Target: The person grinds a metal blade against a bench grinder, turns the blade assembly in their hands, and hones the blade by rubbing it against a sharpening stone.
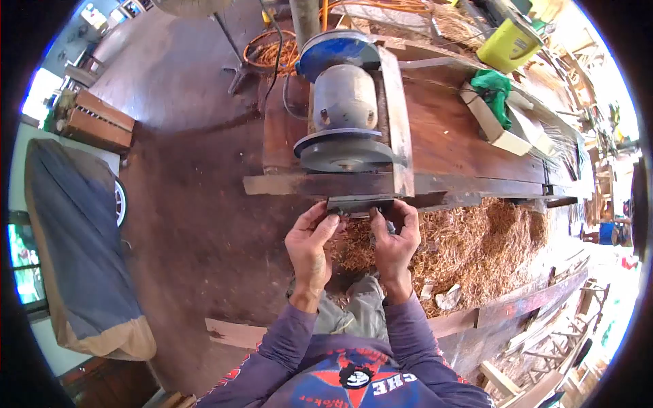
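Head view — both hands on one dark flat bar (360, 203), held level in front of the bench edge, just short of the grinder's grey wheel (345, 156). Left hand (311, 250): thumb and fingers clamped on the bar's left end. Right hand (396, 250): same grip, right end. Can't tell from here if the bar touches the bench edge. Grinder motor (345, 96) sits on the bench (442, 146), blue guard (333, 53) at its far end, wooden board (396, 119) alongside on the right. Further right: open cardboard box (507, 144) with green plastic (492, 92) in it, yellow container (509, 47) beyond. Wood shavings (469, 262) heaped below the bench, right of the person's legs.
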`<action>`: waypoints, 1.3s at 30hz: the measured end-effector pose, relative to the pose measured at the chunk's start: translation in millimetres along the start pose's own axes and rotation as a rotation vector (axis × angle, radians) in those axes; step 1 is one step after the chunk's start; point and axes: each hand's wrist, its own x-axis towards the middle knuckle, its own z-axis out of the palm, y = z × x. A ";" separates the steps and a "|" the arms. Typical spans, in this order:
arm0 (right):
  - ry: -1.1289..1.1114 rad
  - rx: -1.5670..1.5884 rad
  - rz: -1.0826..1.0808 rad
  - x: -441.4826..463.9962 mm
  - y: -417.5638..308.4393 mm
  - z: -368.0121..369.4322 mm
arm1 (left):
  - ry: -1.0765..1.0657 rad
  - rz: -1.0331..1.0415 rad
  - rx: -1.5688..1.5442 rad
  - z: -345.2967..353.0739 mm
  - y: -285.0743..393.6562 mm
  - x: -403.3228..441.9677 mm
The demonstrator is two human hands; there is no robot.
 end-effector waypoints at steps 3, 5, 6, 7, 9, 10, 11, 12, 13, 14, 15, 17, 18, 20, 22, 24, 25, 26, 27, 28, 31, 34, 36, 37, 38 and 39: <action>0.014 -0.044 -0.070 13.0 16.0 25.2 | 0.030 0.068 -0.053 -6.4 -9.7 31.4; 0.016 -0.032 -0.035 20.2 17.3 33.9 | 0.053 0.062 -0.032 -4.8 -15.5 41.0; 0.022 -0.021 -0.011 23.2 20.6 37.7 | 0.068 0.062 -0.018 -3.3 -18.7 45.3; 0.044 -0.005 0.007 25.4 30.3 42.2 | 0.071 0.056 -0.015 -1.8 -22.7 49.3; 0.053 -0.041 0.002 30.1 32.7 44.5 | 0.105 0.097 0.055 -0.2 -29.4 53.8; 0.064 -0.072 -0.011 31.2 32.4 45.4 | 0.109 0.088 0.061 0.1 -30.6 55.0; 0.073 -0.012 0.036 30.6 35.8 48.2 | 0.111 0.092 0.063 1.4 -31.3 56.9; 0.075 -0.015 0.043 31.3 37.7 49.7 | 0.111 0.097 0.064 3.0 -32.0 59.2; 0.087 -0.042 0.039 32.0 39.2 50.9 | 0.110 0.091 0.070 4.6 -32.7 61.6; 0.100 -0.068 0.034 32.7 40.1 51.9 | 0.112 0.102 0.070 6.3 -33.2 63.9; 0.103 -0.070 0.041 33.3 39.4 52.9 | 0.113 0.113 0.070 7.8 -33.5 65.8; 0.125 -0.016 0.082 34.8 37.0 54.4 | 0.119 0.105 0.079 9.0 -32.6 69.3; 0.129 -0.017 0.089 35.3 39.5 54.7 | 0.127 0.102 0.083 9.5 -32.4 70.3; 0.148 -0.035 0.024 36.5 45.8 55.8 | 0.128 0.103 0.089 10.6 -32.8 71.5; 0.152 -0.055 0.018 38.3 43.5 55.1 | 0.128 0.103 0.094 11.1 -33.4 72.4; 0.154 -0.076 0.010 40.3 38.9 53.9 | 0.128 0.100 0.083 10.8 -34.3 73.1; 0.153 -0.096 -0.003 41.4 36.2 53.5 | 0.126 0.098 0.085 10.9 -34.2 73.5; 0.151 -0.116 -0.016 42.0 34.9 53.4 | 0.131 0.096 0.080 11.0 -33.8 73.9; 0.153 -0.116 -0.015 42.3 35.2 53.4 | 0.134 0.095 0.075 11.3 -33.5 74.3; 0.152 -0.114 -0.015 42.6 36.0 53.5 | 0.134 0.095 0.076 11.5 -33.6 74.6; 0.149 -0.119 -0.005 43.2 36.0 53.2 | 0.131 0.103 0.079 12.2 -33.5 75.4; 0.153 -0.119 0.006 43.5 36.2 53.0 | 0.130 0.103 0.085 13.9 -33.3 76.2; 0.158 -0.110 0.008 43.8 35.8 52.8 | 0.128 0.097 0.092 15.5 -32.8 76.3; 0.161 -0.131 -0.003 44.4 35.2 52.3 | 0.129 0.097 0.092 16.1 -32.4 76.4; 0.164 -0.152 -0.015 44.8 34.8 52.2 | 0.121 0.093 0.096 16.6 -32.0 76.7; 0.162 -0.151 -0.015 44.6 34.7 52.5 | 0.114 0.090 0.099 17.1 -31.7 76.9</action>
